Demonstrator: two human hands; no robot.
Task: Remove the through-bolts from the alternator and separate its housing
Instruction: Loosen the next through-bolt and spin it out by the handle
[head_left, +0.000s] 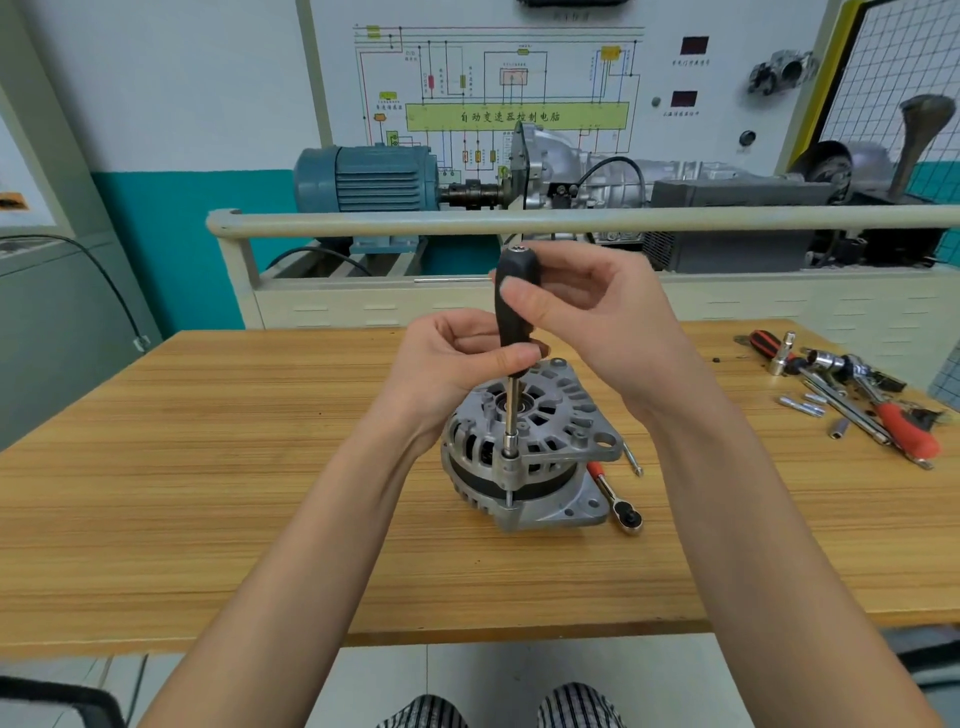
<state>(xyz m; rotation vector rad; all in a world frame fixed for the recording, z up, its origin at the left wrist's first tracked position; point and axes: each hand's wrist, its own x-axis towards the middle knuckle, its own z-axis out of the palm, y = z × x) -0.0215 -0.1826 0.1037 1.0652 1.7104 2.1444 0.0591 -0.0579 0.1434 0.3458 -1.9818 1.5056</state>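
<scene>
A silver alternator (540, 457) stands upright in the middle of the wooden table (208, 467). A nut driver with a black handle (511, 306) stands vertically over it, its socket tip seated on a through-bolt (508, 496) at the housing's near left edge; the bolt's shaft shows in the gap between the two housing halves. My right hand (582, 322) grips the upper part of the handle. My left hand (457, 358) pinches the handle's lower end between thumb and fingers.
A small ratchet with a red grip (615, 499) lies right of the alternator, and a loose bolt (632, 460) beside it. Several sockets, extensions and a red-handled tool (852, 395) are scattered at the table's right end. A training bench with motor and gearbox stands behind.
</scene>
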